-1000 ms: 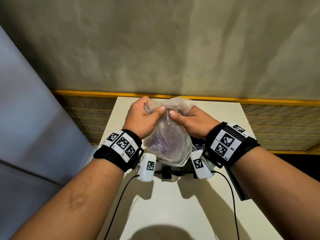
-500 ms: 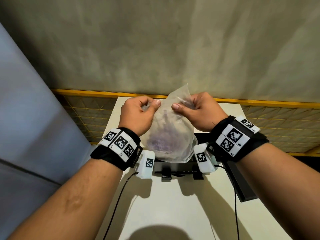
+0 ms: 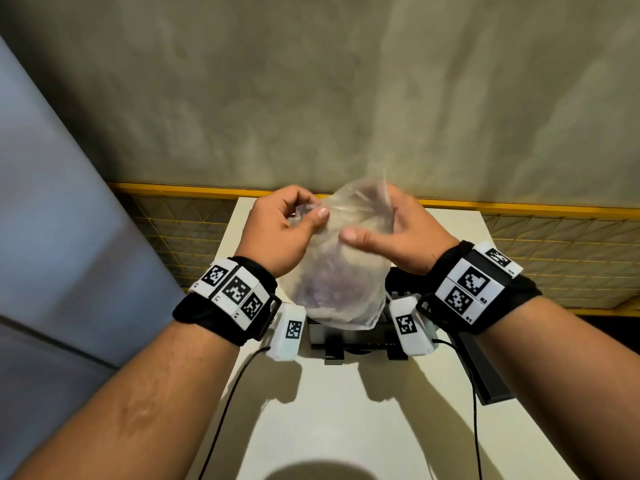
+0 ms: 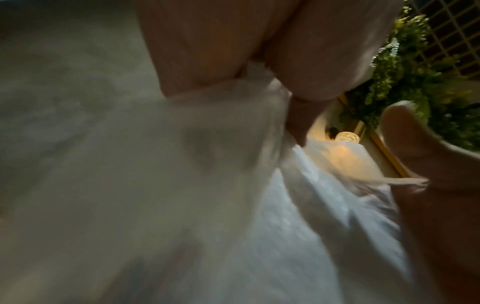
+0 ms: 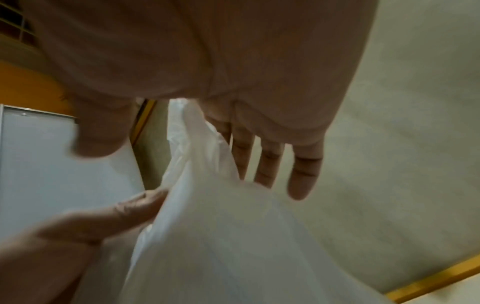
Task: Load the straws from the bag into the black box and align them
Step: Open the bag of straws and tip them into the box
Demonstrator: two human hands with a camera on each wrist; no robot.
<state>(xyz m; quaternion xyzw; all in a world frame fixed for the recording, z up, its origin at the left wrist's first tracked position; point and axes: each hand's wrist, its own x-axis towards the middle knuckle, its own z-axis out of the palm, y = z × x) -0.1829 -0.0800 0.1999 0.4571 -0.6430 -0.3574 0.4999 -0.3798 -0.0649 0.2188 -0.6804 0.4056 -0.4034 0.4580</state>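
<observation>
A translucent plastic bag [image 3: 343,271] hangs in the air between my hands, with purple straws [image 3: 322,289] bunched at its bottom. My left hand [image 3: 304,216] pinches the bag's upper left edge between thumb and curled fingers; the left wrist view shows the film [image 4: 254,72] crumpled in that grip. My right hand [image 3: 374,220] is at the bag's upper right, with its straight fingers [image 5: 270,160] against the film [image 5: 207,205] and its thumb [image 5: 98,135] spread away. The black box [image 3: 349,341] stands on the table directly under the bag, mostly hidden by it.
The white table [image 3: 346,427] carries the box, and a black lid [image 3: 485,375] lies at its right. Two thin cables [image 3: 228,386] trail from my wrists over the tabletop. A yellow mesh fence [image 3: 554,244] runs behind the table and a grey-blue panel [image 3: 69,237] stands at the left.
My right hand has let go of its pinch on the bag's top; its thumb has dropped away and its fingers have straightened. My left hand keeps its pinch.
</observation>
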